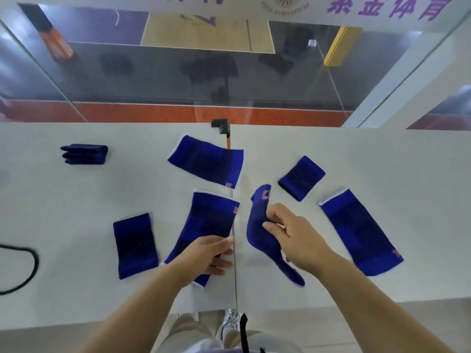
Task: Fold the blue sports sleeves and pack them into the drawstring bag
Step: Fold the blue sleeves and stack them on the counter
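**Right hand lifts a sleeve, left rests on another**

Right hand (293, 233) pinches a crumpled blue sleeve (262, 233) — raised off the white table (356, 161). Left hand (209, 253), fingers loosely extended, rests on a flat sleeve (209, 217). Around them: more sleeves (flat), a folded stack (85, 154) far left — no drawstring bag identifiable.

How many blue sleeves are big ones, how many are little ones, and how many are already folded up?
Long sleeves lying flat: 3
Short sleeves lying flat: 2
Sleeve held in the right hand: 1
Folded stack: 1
Total: 7
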`<move>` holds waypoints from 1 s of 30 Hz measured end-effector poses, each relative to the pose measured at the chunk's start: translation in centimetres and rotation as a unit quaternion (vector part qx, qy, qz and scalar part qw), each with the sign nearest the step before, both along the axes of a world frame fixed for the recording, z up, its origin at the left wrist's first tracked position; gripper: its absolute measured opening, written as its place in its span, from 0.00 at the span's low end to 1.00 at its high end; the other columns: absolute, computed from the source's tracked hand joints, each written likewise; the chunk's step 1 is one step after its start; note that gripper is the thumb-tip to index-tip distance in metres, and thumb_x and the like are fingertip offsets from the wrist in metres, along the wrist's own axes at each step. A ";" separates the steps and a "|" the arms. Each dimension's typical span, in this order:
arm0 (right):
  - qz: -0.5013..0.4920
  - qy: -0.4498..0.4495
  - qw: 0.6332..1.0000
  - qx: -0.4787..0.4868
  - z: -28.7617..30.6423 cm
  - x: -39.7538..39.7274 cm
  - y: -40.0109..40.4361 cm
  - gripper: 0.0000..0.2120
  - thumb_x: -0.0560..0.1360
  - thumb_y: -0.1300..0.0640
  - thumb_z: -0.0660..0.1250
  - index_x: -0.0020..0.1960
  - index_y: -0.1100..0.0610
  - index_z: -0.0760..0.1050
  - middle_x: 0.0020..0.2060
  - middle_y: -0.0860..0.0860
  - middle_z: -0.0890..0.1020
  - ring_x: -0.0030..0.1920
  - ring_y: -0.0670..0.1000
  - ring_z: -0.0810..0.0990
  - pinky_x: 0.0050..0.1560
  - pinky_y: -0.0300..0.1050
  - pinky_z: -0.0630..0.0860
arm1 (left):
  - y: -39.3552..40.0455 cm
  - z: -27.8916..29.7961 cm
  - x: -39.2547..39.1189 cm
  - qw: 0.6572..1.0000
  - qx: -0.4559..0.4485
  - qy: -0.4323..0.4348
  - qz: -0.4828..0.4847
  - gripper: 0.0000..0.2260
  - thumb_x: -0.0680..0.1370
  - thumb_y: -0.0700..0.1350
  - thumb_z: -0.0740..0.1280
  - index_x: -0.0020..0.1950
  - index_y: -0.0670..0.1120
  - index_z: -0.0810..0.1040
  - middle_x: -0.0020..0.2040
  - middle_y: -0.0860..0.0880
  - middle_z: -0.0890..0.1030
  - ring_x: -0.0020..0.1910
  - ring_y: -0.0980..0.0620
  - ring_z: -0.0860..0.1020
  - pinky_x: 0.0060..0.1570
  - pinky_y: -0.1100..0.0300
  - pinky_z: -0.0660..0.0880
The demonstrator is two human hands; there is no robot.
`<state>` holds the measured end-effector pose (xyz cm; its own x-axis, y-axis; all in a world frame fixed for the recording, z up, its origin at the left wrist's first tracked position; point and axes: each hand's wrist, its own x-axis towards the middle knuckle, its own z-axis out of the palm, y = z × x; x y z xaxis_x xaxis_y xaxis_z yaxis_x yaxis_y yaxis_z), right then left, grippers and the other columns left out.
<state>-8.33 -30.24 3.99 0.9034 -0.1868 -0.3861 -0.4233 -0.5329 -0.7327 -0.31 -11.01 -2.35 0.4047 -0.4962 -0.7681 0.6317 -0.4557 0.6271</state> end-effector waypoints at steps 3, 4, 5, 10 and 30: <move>-0.039 -0.011 0.995 0.096 -0.3 0.5 0.9 0.09 0.81 0.58 0.58 0.45 0.44 0.67 0.45 0.50 0.81 0.32 0.44 0.74 0.29 0.35 0.71 | 0.2 0.3 0.1 0.999 -0.025 0.012 0.019 0.12 0.78 0.51 0.63 0.51 0.44 0.79 0.48 0.45 0.82 0.45 0.48 0.80 0.49 0.53 0.77; -0.050 -0.013 0.991 0.125 -0.4 0.7 1.3 0.11 0.81 0.59 0.58 0.45 0.43 0.67 0.46 0.48 0.81 0.34 0.42 0.75 0.30 0.33 0.70 | 0.3 0.3 0.3 0.999 -0.034 0.006 0.021 0.11 0.79 0.50 0.62 0.52 0.45 0.79 0.47 0.45 0.83 0.45 0.48 0.80 0.50 0.52 0.76; -0.061 -0.012 0.986 0.155 -0.4 1.0 1.6 0.12 0.81 0.59 0.58 0.47 0.42 0.67 0.49 0.47 0.82 0.37 0.40 0.77 0.32 0.32 0.71 | 0.5 0.4 0.5 0.999 -0.042 0.003 0.023 0.10 0.79 0.49 0.62 0.53 0.46 0.79 0.47 0.46 0.83 0.47 0.47 0.81 0.52 0.52 0.77; -0.124 0.000 0.964 0.235 -1.0 2.5 3.1 0.17 0.81 0.61 0.58 0.59 0.38 0.65 0.56 0.44 0.82 0.49 0.48 0.83 0.36 0.40 0.78 | 2.0 1.2 2.7 0.996 -0.052 -0.042 0.052 0.10 0.78 0.40 0.64 0.59 0.46 0.75 0.50 0.44 0.82 0.45 0.45 0.82 0.42 0.49 0.82; -0.297 0.082 0.937 0.165 -9.3 4.8 9.8 0.15 0.78 0.67 0.59 0.54 0.48 0.65 0.50 0.51 0.75 0.48 0.54 0.79 0.36 0.58 0.83 | 4.4 -3.1 8.6 0.966 0.095 -0.208 -0.119 0.21 0.78 0.42 0.65 0.69 0.54 0.67 0.57 0.49 0.73 0.52 0.49 0.77 0.49 0.57 0.76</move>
<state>-3.56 -20.41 -5.26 0.6006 -0.4842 -0.6362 -0.6953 0.0764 -0.7146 8.26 -6.57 -5.48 0.5900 -0.4790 -0.6500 0.2055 -0.6894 0.6946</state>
